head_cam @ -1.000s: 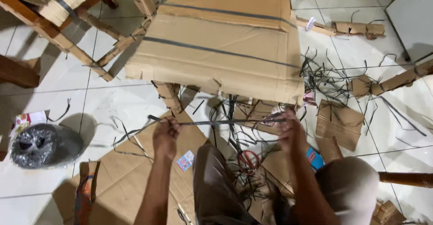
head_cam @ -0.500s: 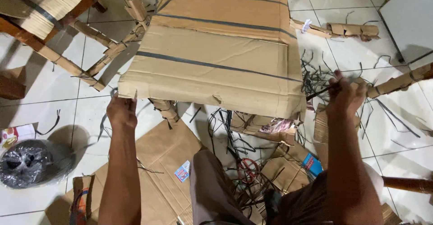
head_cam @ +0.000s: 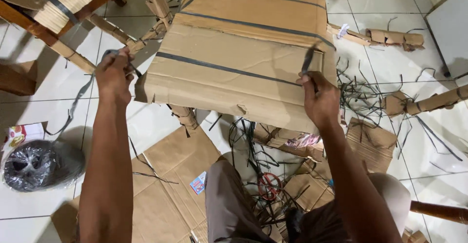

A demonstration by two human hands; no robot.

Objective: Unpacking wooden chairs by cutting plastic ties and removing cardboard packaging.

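A chair seat wrapped in brown cardboard (head_cam: 243, 62) stands in front of me, crossed by dark plastic straps (head_cam: 229, 70). My left hand (head_cam: 114, 72) is closed on a strap end at the seat's left edge, beside a cardboard-wrapped chair leg (head_cam: 156, 1). My right hand (head_cam: 319, 97) pinches the other strap end (head_cam: 308, 60) upright over the seat's right side. My legs in brown trousers show below.
Flattened cardboard sheets (head_cam: 165, 174) and cut dark strap scraps (head_cam: 370, 97) litter the white tiled floor. Red-handled scissors (head_cam: 268, 184) lie by my knee. A strap roll in clear plastic (head_cam: 31, 167) sits at left. Wrapped wooden chair parts lie at upper left and right.
Both hands rose from the floor beneath the seat and spread apart, carrying the strap up to the seat's left and right sides.
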